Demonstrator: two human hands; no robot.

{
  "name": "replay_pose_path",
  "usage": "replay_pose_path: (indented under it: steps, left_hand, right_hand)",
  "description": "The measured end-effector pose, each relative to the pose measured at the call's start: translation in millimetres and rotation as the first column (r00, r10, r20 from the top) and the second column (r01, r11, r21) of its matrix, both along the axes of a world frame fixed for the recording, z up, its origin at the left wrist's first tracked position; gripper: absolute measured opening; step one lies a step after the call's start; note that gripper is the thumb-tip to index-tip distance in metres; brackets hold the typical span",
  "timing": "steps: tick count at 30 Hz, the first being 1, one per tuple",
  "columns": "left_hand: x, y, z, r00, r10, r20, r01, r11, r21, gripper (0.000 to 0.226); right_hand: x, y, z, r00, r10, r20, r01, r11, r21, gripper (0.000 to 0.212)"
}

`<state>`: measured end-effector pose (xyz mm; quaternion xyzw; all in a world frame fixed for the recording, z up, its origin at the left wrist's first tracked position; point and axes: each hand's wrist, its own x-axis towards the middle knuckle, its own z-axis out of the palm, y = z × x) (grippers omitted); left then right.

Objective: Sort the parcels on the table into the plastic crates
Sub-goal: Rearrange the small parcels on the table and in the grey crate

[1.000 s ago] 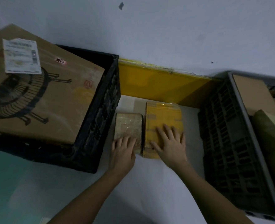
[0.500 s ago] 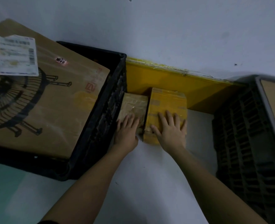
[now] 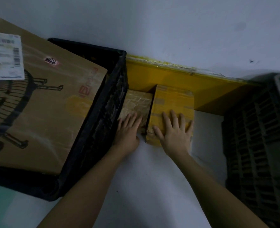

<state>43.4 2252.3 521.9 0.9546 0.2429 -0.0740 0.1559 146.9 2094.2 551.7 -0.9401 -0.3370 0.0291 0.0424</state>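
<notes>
Two parcels lie side by side on the white table (image 3: pixel 152 178) between two crates. The small tape-wrapped brown parcel (image 3: pixel 136 102) sits against the black crate (image 3: pixel 103 116), and my left hand (image 3: pixel 127 130) rests flat on its near end. The taller yellow-taped parcel (image 3: pixel 172 99) stands to its right, with my right hand (image 3: pixel 175 130) spread flat on its top, fingers straight. Both parcels reach back to the yellow board (image 3: pixel 177 78) at the wall.
The black crate at the left holds a large cardboard box (image 3: pixel 42 104) with a fan drawing and a white label. A grey crate (image 3: pixel 259 145) stands at the right. A white wall (image 3: pixel 152 27) runs behind the table.
Both hands have pushed the two parcels away from me, up to the yellow board. The view has shifted left, so the grey crate's contents have mostly left the frame.
</notes>
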Motion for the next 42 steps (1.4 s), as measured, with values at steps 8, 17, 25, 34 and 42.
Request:
replay_pose_path:
  steps: [8, 17, 25, 34, 42]
  left_hand:
    - [9.6, 4.2, 47.6, 0.999, 0.002, -0.038, -0.005, 0.996, -0.089, 0.071]
    - [1.3, -12.5, 118.4, 0.995, -0.036, 0.09, 0.039, 0.999, -0.033, 0.057]
    - [-8.7, -32.8, 178.1, 0.992, -0.082, 0.094, 0.079, 0.996, 0.038, 0.057]
    - [3.1, -78.6, 241.3, 0.976, -0.169, 0.141, 0.156, 0.983, 0.097, 0.057]
    - [13.9, -155.5, 264.9, 0.932, -0.266, 0.246, 0.242, 0.962, 0.126, 0.053]
  right_hand:
    - [10.5, 2.2, 33.9, 0.979, 0.007, -0.205, -0.014, 0.999, -0.034, 0.069]
    - [15.2, -19.6, 92.1, 0.955, -0.026, -0.296, 0.027, 1.0, 0.0, 0.061]
    - [6.3, -42.9, 152.2, 0.981, -0.058, -0.184, 0.072, 0.995, 0.069, 0.048]
    - [-6.4, -116.4, 213.7, 0.98, -0.089, -0.178, 0.113, 0.985, 0.131, 0.038]
    - [-6.1, -198.2, 247.5, 0.987, -0.077, -0.142, 0.104, 0.976, 0.19, 0.038]
